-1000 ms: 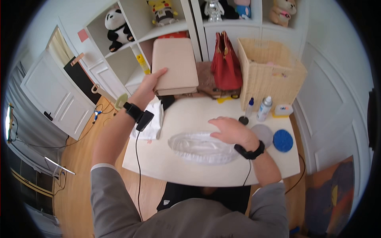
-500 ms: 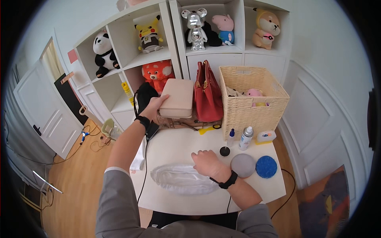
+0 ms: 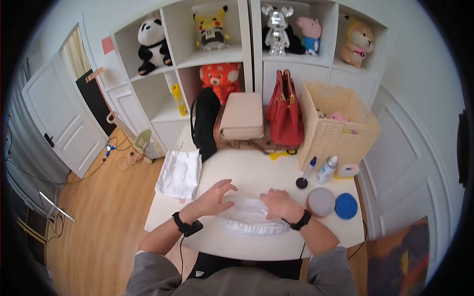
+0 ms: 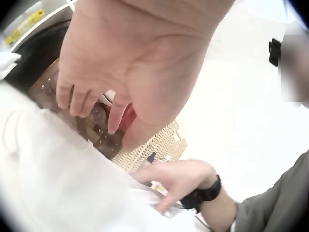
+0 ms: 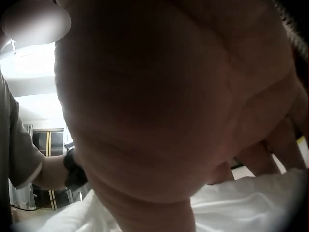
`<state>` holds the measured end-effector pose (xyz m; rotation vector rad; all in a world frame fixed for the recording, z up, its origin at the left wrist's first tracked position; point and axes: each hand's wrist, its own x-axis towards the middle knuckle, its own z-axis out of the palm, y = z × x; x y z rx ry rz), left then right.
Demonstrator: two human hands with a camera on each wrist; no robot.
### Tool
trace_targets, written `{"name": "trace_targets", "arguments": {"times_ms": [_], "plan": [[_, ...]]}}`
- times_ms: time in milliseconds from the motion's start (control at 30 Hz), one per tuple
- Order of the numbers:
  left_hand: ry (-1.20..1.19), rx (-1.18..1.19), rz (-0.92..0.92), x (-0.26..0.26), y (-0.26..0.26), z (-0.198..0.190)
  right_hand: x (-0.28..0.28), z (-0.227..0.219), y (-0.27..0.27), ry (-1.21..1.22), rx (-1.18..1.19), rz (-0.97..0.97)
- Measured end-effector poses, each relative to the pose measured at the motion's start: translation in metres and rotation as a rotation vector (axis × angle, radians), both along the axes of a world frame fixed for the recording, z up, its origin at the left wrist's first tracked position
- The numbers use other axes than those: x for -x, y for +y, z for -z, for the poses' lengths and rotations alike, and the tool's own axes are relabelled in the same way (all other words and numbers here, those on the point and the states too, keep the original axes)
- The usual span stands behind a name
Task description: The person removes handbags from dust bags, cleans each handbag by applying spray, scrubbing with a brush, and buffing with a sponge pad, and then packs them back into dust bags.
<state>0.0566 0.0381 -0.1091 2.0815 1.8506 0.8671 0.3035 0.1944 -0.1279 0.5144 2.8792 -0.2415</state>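
Observation:
A white cloth piece with a gathered, elastic-looking edge (image 3: 254, 227) lies on the table in front of the person. At its left end the left hand (image 3: 215, 198) hovers with fingers loosely bent and thumb apart, holding nothing. The right hand (image 3: 280, 203) is over the cloth's right end, its fingers and thumb spread above or on the fabric; the right wrist view shows the fingers reaching down close to the white folds (image 5: 246, 198). At the back, a beige zip case (image 3: 242, 116) lies on a brown patterned bag (image 3: 232, 144).
Folded white fabric (image 3: 180, 173) lies at the left, by a black pouch (image 3: 205, 121). A red handbag (image 3: 286, 113) and wicker basket (image 3: 335, 128) stand at the back. A spray can (image 3: 327, 170), grey disc (image 3: 321, 202) and blue disc (image 3: 346, 205) are on the right.
The left hand has set the beige case down on the brown bag, let go and come back to the white cloth. The right hand stays by the cloth, its fingers now more spread.

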Motion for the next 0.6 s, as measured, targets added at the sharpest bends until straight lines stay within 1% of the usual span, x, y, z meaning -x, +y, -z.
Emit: {"name": "trace_targets", "arguments": {"times_ms": [33,67,133,167,200,233,267,300,333,367,400,433,467,500,567,600], "plan": [[-0.057,0.17,0.053,-0.002,-0.018,0.008,0.001,0.006,0.0,-0.002,-0.004,-0.01],[-0.081,0.201,0.059,0.002,-0.031,0.017,0.002,0.01,0.003,-0.007,0.0,-0.019],[-0.027,0.14,0.024,0.014,-0.045,0.035,-0.001,0.018,0.011,0.031,0.037,-0.022],[-0.122,0.244,-0.031,0.012,-0.053,0.025,-0.004,0.02,0.015,0.063,0.074,-0.016],[-0.143,0.243,-0.09,0.016,-0.058,0.031,-0.011,0.02,0.017,0.098,0.108,0.001],[-0.167,0.372,-0.147,0.019,-0.06,0.025,-0.019,0.019,0.022,0.158,0.168,0.026],[-0.175,0.409,-0.121,0.021,-0.065,0.028,-0.031,0.02,0.02,0.221,0.222,0.052],[-0.184,0.351,-0.136,0.024,-0.067,0.03,-0.045,0.018,0.013,0.213,0.24,0.081],[-0.193,0.282,-0.155,0.025,-0.066,0.032,-0.059,0.014,0.009,0.254,0.209,0.155],[-0.197,0.294,-0.139,0.024,-0.065,0.034,-0.069,0.01,0.003,0.292,0.175,0.226],[-0.219,0.283,-0.167,0.023,-0.062,0.035,-0.077,0.005,-0.002,0.288,0.175,0.24],[-0.24,0.273,-0.195,0.023,-0.059,0.035,-0.085,0.0,-0.008,0.237,0.172,0.316],[-0.242,0.277,-0.184,0.022,-0.056,0.035,-0.09,-0.001,-0.014,0.186,0.167,0.391],[-0.227,0.287,-0.18,0.022,-0.052,0.034,-0.093,0.001,-0.02,0.184,0.167,0.403],[-0.212,0.294,-0.169,0.021,-0.047,0.031,-0.098,0.005,-0.029,0.301,0.089,0.485],[-0.193,0.268,-0.158,0.02,-0.045,0.029,-0.099,0.004,-0.032,0.3,0.085,0.49]]}}
